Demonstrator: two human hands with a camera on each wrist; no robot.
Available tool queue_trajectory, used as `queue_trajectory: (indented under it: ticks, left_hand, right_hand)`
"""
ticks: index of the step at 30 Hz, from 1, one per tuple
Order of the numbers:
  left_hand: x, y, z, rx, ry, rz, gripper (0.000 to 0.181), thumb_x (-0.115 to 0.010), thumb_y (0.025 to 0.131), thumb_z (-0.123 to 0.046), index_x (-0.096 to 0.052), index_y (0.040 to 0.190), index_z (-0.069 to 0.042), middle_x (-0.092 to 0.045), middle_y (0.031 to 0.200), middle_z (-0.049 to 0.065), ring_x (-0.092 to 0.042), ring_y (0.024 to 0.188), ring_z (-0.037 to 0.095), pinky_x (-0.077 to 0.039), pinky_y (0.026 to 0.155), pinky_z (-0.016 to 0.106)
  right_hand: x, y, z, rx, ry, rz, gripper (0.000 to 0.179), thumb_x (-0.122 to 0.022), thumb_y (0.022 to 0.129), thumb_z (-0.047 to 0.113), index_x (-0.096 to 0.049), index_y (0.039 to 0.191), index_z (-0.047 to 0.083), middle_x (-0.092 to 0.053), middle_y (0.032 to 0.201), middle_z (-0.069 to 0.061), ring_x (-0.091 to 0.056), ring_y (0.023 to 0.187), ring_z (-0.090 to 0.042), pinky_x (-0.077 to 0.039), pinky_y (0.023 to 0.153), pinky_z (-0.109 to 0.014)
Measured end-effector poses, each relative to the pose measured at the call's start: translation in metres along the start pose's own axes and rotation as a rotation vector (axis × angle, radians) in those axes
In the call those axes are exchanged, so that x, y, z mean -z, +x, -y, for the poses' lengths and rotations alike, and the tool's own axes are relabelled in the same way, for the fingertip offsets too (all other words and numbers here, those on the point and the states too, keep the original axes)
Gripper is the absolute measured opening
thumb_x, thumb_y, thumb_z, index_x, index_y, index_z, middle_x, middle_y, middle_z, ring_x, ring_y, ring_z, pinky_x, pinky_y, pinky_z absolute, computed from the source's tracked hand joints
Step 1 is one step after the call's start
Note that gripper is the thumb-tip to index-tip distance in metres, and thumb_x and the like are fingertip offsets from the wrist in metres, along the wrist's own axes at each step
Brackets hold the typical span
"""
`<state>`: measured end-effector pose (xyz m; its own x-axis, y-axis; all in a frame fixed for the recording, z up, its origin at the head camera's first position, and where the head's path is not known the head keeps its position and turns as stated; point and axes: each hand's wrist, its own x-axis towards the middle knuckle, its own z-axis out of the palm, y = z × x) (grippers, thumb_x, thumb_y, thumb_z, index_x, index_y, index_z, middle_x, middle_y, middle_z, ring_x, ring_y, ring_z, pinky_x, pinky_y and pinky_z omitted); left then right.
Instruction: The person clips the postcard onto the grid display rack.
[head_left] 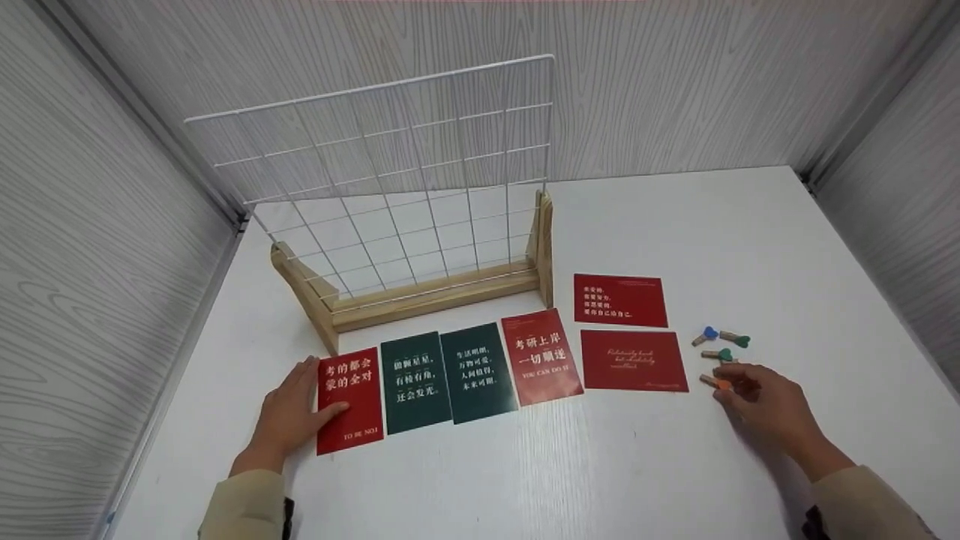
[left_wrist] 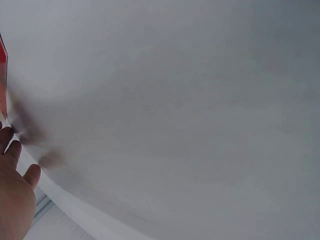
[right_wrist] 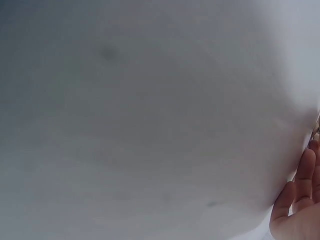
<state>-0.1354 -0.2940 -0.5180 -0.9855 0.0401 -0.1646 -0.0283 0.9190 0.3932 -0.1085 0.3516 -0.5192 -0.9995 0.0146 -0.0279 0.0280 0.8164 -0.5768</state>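
Note:
My left hand [head_left: 289, 412] rests beside the leftmost red card [head_left: 351, 409]. Its thumb lies on the card's face, and the other fingers run along the left edge. At the right, my right hand [head_left: 772, 405] has thumb and index finger around the orange-heart end of a small wooden clothespin [head_left: 707, 380]. Just beyond those fingers lie a clothespin with a blue heart [head_left: 709, 333] and two with green hearts, one nearer [head_left: 724, 355] and one farther [head_left: 741, 341]. The wrist views catch the left hand [left_wrist: 17, 190] and right hand [right_wrist: 300, 200] only at their edges.
A white wire grid [head_left: 420, 165] stands in a wooden base [head_left: 435, 300] behind the cards. Right of the held-down card lie two green cards [head_left: 416, 382] and a lighter red card [head_left: 541, 356]. Two red cards [head_left: 621, 300] lie sideways farther right. Panel walls [head_left: 675, 82] enclose the white table.

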Motion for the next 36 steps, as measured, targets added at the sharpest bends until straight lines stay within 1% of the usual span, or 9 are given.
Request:
queue_trajectory:
  ticks: [4,11,18,20,22,25,30,33,36]
  left_hand:
    - [0.0,0.0,0.003,0.001,-0.033,0.003,0.105,-0.078,0.076,-0.04,-0.015,0.151,-0.001,-0.021,0.152,0.024,-0.017,0.137,0.045,-0.02,0.103,0.067]
    - [0.0,-0.001,0.006,-0.022,-0.112,-0.014,0.102,-0.079,0.076,-0.035,-0.018,0.15,-0.001,-0.024,0.151,0.025,-0.018,0.137,0.044,-0.021,0.103,0.066]
    - [0.001,0.0,0.006,0.013,-0.248,-0.022,0.107,-0.083,0.072,-0.035,-0.017,0.151,-0.003,-0.023,0.151,0.023,-0.019,0.137,0.043,-0.025,0.104,0.061]
    - [0.001,0.0,0.006,0.029,-0.283,-0.031,0.107,-0.083,0.072,-0.033,-0.017,0.151,-0.004,-0.024,0.151,0.022,-0.019,0.137,0.042,-0.025,0.105,0.06]
    - [0.003,0.0,0.005,0.044,-0.311,-0.043,0.104,-0.083,0.073,-0.03,-0.018,0.151,-0.005,-0.026,0.15,0.023,-0.021,0.137,0.042,-0.027,0.104,0.06]
    - [0.005,0.0,0.004,0.057,-0.339,-0.065,0.098,-0.081,0.076,-0.023,-0.02,0.151,-0.005,-0.029,0.148,0.023,-0.029,0.133,0.043,-0.033,0.101,0.058]
    - [0.005,0.0,0.005,0.07,-0.384,-0.105,0.088,-0.077,0.081,-0.01,-0.022,0.15,-0.005,-0.034,0.144,0.022,-0.048,0.118,0.041,-0.044,0.093,0.052]
    - [0.006,0.0,0.005,0.08,-0.415,-0.123,0.087,-0.075,0.082,-0.005,-0.022,0.151,-0.005,-0.036,0.143,0.022,-0.051,0.114,0.039,-0.047,0.091,0.05]
    - [0.007,-0.001,0.006,0.078,-0.44,-0.142,0.085,-0.074,0.081,-0.001,-0.024,0.15,-0.005,-0.038,0.141,0.021,-0.053,0.114,0.038,-0.049,0.088,0.047]
  right_hand:
    - [0.0,-0.001,0.0,0.017,0.001,-0.01,0.041,-0.074,0.084,0.011,-0.06,0.122,0.001,-0.063,0.109,-0.018,-0.06,0.092,-0.03,-0.053,0.08,-0.046]
    - [0.0,-0.003,-0.002,0.028,-0.006,-0.028,0.037,-0.071,0.086,0.013,-0.061,0.121,0.004,-0.063,0.105,-0.017,-0.061,0.092,-0.031,-0.053,0.08,-0.046]
    - [0.0,-0.005,-0.003,0.015,0.014,-0.026,0.04,-0.071,0.087,0.015,-0.06,0.124,0.005,-0.064,0.108,-0.016,-0.062,0.094,-0.032,-0.053,0.08,-0.045]
    - [0.0,-0.005,-0.003,0.01,0.013,-0.023,0.041,-0.072,0.086,0.016,-0.06,0.124,0.005,-0.063,0.109,-0.016,-0.061,0.093,-0.03,-0.055,0.078,-0.036]
    - [0.002,-0.005,-0.003,0.006,0.014,-0.02,0.041,-0.072,0.086,0.016,-0.061,0.124,0.006,-0.063,0.109,-0.016,-0.061,0.091,-0.028,-0.054,0.075,-0.025]
    - [0.003,-0.004,-0.001,-0.005,0.024,-0.011,0.041,-0.073,0.086,0.017,-0.061,0.123,0.006,-0.063,0.109,-0.016,-0.059,0.089,-0.027,-0.047,0.069,-0.012]
    - [0.005,-0.001,0.003,-0.048,0.061,0.017,0.042,-0.071,0.087,0.022,-0.06,0.125,0.005,-0.062,0.111,-0.017,-0.059,0.09,-0.028,-0.049,0.067,-0.016]
    - [0.006,0.001,0.005,-0.068,0.079,0.025,0.044,-0.07,0.088,0.027,-0.059,0.125,0.005,-0.061,0.112,-0.018,-0.059,0.091,-0.029,-0.051,0.067,-0.02]
    - [0.007,0.002,0.008,-0.036,0.093,0.0,0.04,-0.072,0.087,0.022,-0.061,0.122,0.005,-0.062,0.11,-0.018,-0.061,0.09,-0.03,-0.051,0.067,-0.02]
